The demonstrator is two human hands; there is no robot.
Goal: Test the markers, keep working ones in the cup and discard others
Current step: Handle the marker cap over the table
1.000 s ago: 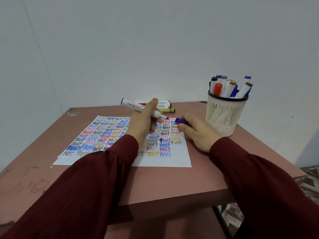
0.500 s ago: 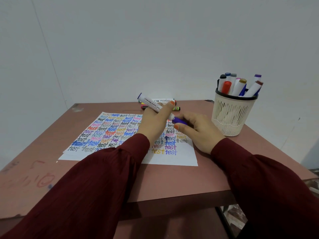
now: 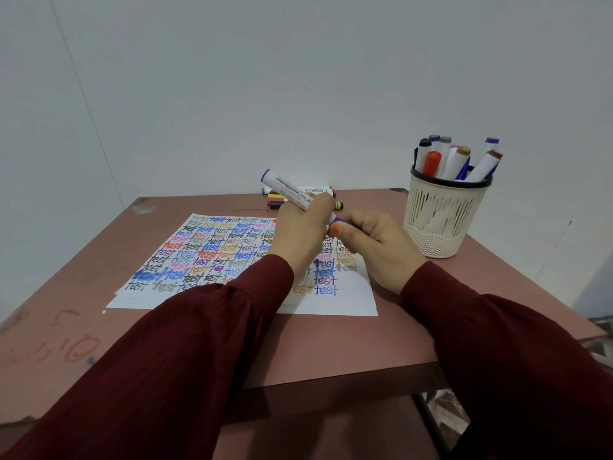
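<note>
My left hand (image 3: 300, 234) grips a white marker (image 3: 287, 189) with a purple end, tilted up to the left over the paper. My right hand (image 3: 378, 245) pinches its purple cap (image 3: 338, 222) against the marker's tip end; whether the cap is fully seated is hidden by my fingers. A white sheet (image 3: 212, 254) covered with the word "test" in many colours lies under both hands. The cream mesh cup (image 3: 442, 217) stands at the right, holding several capped markers (image 3: 459, 159).
A few markers (image 3: 292, 197) lie in a small pile at the table's far edge behind my hands. The brown table (image 3: 331, 343) has pen scribbles at its front left. A white wall is close behind it; the floor drops off at the right.
My hands have come together above the paper: the marker's tip end and the purple cap now meet. The view has shifted, so the paper and cup sit more to the right.
</note>
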